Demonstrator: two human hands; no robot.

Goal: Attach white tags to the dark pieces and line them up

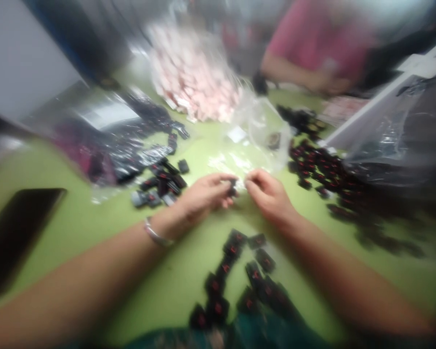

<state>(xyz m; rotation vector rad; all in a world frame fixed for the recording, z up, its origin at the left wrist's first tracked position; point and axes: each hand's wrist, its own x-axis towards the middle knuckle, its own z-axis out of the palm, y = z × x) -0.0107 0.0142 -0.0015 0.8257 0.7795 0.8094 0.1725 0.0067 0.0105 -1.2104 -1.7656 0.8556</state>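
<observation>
Between the fingers of my left hand (pixel 209 194) sits a small black plastic part (pixel 233 187), its details blurred. My right hand (pixel 267 194) is close beside it, thumb and forefinger pinched at a tiny white piece (pixel 240 184) that touches or nearly touches the black part. Small white pieces (pixel 236 160) lie scattered just beyond my fingertips. Nearer to me, between my forearms, several black parts with red marks (pixel 218 286) rest on the green table (pixel 160 276). Left of my left hand is a loose pile of black parts (pixel 163 179).
Bagged black parts (pixel 131 131) lie at the left, near a dark flat phone-like object (pixel 18 232). A bag of pale pink pieces (pixel 196 77) stands at the back. More black-and-red parts (pixel 323 169) spread beside a clear plastic-lined bin (pixel 396 126). A person in pink (pixel 312 43) sits opposite.
</observation>
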